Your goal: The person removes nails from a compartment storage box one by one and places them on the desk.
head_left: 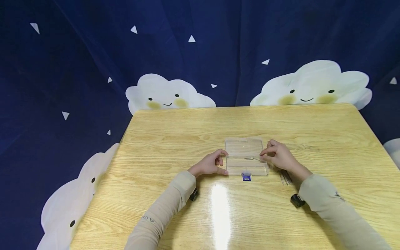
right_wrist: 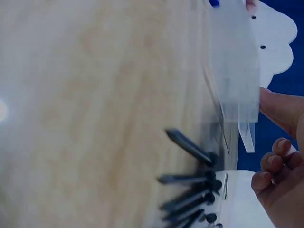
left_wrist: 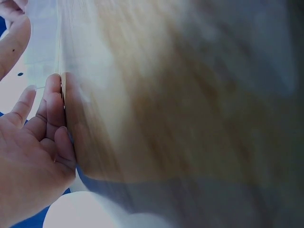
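Note:
A clear plastic box [head_left: 251, 171] lies on the table with its lid [head_left: 243, 147] folded back and a blue latch [head_left: 246, 177] at its front. My left hand [head_left: 210, 164] holds the box's left end, thumb at the front corner and index finger near the hinge. Over the right end, my right hand [head_left: 279, 156] pinches with thumb and index finger, a thin nail showing at the fingertips. Small nails [head_left: 249, 158] lie in the rear compartment. Right of the box are several dark nails [right_wrist: 190, 147]; the right wrist view shows their heads toward the box.
The wooden table [head_left: 175, 135] extends around the box, with a bright light reflection [head_left: 220, 215] in front. A dark blue curtain [head_left: 218, 52] with clouds and triangles hangs behind. Black wrist cameras [head_left: 297, 200] sit under the sleeves.

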`<action>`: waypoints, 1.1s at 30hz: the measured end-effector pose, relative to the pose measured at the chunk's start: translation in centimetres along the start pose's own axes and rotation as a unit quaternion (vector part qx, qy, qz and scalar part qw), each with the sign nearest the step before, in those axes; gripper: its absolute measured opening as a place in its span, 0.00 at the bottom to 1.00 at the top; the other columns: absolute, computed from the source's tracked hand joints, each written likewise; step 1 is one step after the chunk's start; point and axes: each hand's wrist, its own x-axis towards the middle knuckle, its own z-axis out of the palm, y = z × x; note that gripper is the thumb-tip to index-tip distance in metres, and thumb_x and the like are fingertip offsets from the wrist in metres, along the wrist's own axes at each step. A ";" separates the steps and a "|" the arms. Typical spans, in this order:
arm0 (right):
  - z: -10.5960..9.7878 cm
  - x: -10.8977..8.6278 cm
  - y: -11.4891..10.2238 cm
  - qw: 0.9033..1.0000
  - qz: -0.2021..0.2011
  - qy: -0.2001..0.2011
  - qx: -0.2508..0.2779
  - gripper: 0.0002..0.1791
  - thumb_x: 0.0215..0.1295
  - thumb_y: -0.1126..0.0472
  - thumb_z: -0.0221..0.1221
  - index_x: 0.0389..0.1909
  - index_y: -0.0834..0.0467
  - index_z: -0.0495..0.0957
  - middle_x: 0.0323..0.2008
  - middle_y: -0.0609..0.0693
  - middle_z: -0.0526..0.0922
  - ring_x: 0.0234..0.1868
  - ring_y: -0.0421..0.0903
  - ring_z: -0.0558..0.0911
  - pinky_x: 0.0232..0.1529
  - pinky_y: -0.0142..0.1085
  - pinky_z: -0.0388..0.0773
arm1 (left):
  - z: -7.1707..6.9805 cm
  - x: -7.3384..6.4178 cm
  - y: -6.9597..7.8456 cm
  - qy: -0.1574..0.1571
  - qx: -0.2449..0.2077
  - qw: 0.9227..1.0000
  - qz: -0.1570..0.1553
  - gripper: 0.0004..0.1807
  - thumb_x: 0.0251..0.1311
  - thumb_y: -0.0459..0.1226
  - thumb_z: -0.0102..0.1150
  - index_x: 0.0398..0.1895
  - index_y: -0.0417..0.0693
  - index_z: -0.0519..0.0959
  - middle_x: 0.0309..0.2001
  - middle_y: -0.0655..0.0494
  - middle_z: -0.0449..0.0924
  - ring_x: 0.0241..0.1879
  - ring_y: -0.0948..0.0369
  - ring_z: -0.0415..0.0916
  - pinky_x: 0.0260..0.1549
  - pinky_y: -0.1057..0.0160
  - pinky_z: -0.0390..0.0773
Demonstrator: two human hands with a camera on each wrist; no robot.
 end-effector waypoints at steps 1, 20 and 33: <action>0.1 0.0 -0.2 1.000 -0.007 -0.004 -0.012 0.06 0.45 0.67 0.69 0.27 0.62 0.84 0.23 0.47 0.62 0.23 0.39 0.58 0.24 0.32 0.57 | 0.0 0.0 0.0 0.000 0.000 1.000 0.000 0.34 0.45 0.38 0.70 0.56 0.47 0.65 0.29 0.55 0.69 0.27 0.66 0.61 0.30 0.70 0.63; 0.5 1.0 -1.2 0.992 0.016 -0.119 -0.049 0.08 0.51 0.67 0.65 0.35 0.62 0.84 0.22 0.43 0.61 0.23 0.41 0.55 0.25 0.33 0.53 | 0.0 0.0 0.0 0.002 -0.005 1.000 0.004 0.34 0.45 0.38 0.70 0.56 0.46 0.65 0.30 0.52 0.70 0.27 0.64 0.61 0.30 0.70 0.63; 0.6 1.3 -0.8 0.991 -0.059 -0.112 -0.040 0.10 0.50 0.72 0.63 0.33 0.59 0.85 0.22 0.42 0.58 0.23 0.38 0.55 0.24 0.31 0.55 | 0.1 0.0 -0.1 0.004 -0.001 1.000 0.004 0.33 0.45 0.38 0.70 0.56 0.47 0.65 0.30 0.53 0.70 0.27 0.65 0.61 0.30 0.70 0.63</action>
